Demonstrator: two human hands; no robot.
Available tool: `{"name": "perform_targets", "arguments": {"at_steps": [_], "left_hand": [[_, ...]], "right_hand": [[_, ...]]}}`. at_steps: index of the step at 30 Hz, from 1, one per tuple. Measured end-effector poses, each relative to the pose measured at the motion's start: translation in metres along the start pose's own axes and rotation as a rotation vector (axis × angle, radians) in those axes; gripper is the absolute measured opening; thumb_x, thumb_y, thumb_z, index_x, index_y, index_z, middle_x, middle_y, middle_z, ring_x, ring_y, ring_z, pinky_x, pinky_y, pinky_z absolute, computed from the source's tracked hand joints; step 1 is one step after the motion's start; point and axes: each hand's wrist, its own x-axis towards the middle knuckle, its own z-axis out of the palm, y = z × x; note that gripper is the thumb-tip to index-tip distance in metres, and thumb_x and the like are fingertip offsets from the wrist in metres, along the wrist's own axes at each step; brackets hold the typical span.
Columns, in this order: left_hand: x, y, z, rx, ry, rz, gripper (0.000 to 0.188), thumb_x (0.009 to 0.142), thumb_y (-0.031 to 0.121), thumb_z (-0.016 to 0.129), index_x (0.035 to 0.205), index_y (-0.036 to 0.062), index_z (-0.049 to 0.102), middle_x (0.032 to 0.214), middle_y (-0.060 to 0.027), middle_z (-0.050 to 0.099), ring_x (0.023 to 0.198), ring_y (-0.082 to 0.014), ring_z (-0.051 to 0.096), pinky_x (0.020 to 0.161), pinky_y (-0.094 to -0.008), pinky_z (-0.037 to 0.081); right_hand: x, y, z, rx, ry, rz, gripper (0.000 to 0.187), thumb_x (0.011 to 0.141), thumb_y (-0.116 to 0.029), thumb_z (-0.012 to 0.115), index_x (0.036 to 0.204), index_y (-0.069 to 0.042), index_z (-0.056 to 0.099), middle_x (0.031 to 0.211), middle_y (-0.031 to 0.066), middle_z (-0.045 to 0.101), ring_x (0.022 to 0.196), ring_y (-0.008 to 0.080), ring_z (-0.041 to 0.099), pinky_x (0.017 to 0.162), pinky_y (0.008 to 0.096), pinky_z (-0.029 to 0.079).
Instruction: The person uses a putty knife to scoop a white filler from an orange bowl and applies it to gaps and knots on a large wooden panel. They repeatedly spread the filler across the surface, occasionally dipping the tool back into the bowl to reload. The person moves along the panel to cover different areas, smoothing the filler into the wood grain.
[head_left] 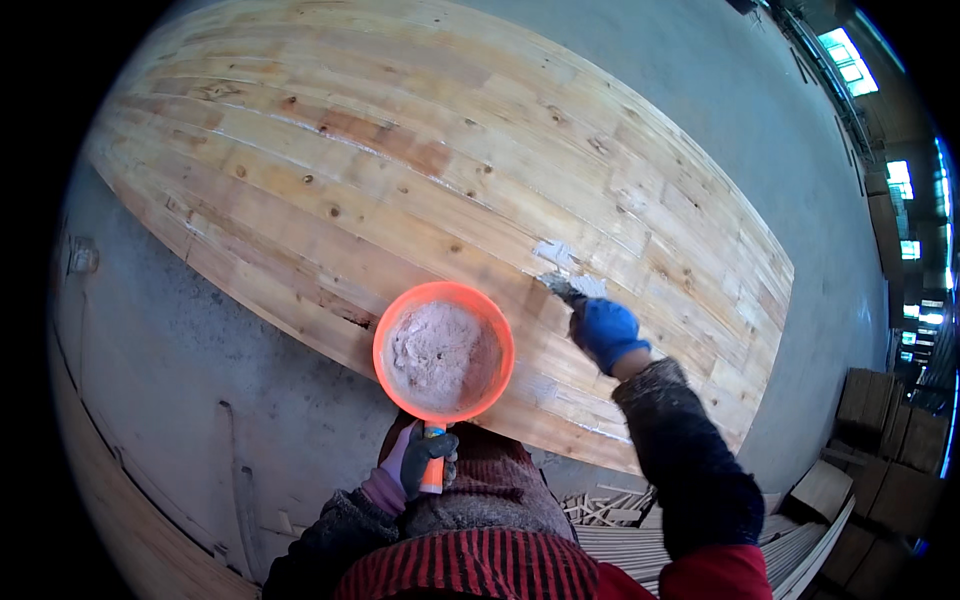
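My left hand (420, 462), in a purple and grey glove, is closed around the handle of an orange pan-shaped scoop (388, 385). Pale pinkish-grey filler paste (445, 352) fills much of the scoop, which is held level over the near edge of a large wooden panel (400, 225). In a blue glove, my right hand (607, 332) grips a putty knife (560, 287), its blade down at the panel's surface. White smears of filler (553, 253) lie beside the blade. Most of the knife's handle is hidden in my fist.
Grey concrete floor (190, 340) surrounds the panel. Wood strips and offcuts (610, 507) lie near my right side. Stacked boards (880, 415) stand at the far right, below bright windows (848, 62). Another long board edge (110, 465) runs along the lower left.
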Motion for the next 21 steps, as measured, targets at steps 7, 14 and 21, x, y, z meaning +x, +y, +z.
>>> {"name": "perform_targets", "arguments": {"at_steps": [7,14,21], "left_hand": [[-0.003,-0.003,0.014,-0.054,0.018,-0.014,0.017,0.087,0.014,0.065,0.098,0.006,0.056,0.075,-0.0048,0.058,0.06,-0.0169,0.06,0.053,-0.0323,0.052],[0.009,-0.012,0.027,-0.043,0.047,0.015,0.015,0.088,0.016,0.064,0.096,0.0061,0.056,0.074,-0.0046,0.058,0.06,-0.0167,0.06,0.052,-0.0315,0.051],[0.007,-0.01,0.035,-0.085,0.103,0.025,0.016,0.088,0.015,0.064,0.097,0.0063,0.055,0.073,-0.0056,0.058,0.058,-0.0176,0.06,0.051,-0.0322,0.051]], "right_hand": [[0.025,0.052,0.033,-0.055,0.07,0.052,0.027,0.09,-0.021,0.05,0.108,-0.011,0.068,0.099,0.0172,0.07,0.089,0.0336,0.069,0.075,0.0447,0.055],[0.026,0.09,0.006,-0.147,0.22,-0.032,0.022,0.089,-0.023,0.05,0.081,-0.011,0.067,0.078,0.0156,0.069,0.069,0.0328,0.068,0.061,0.0454,0.053],[0.002,0.072,0.007,0.052,0.068,-0.011,0.024,0.088,-0.018,0.048,0.094,-0.005,0.067,0.086,0.0174,0.07,0.081,0.0362,0.069,0.075,0.0478,0.055]]}}
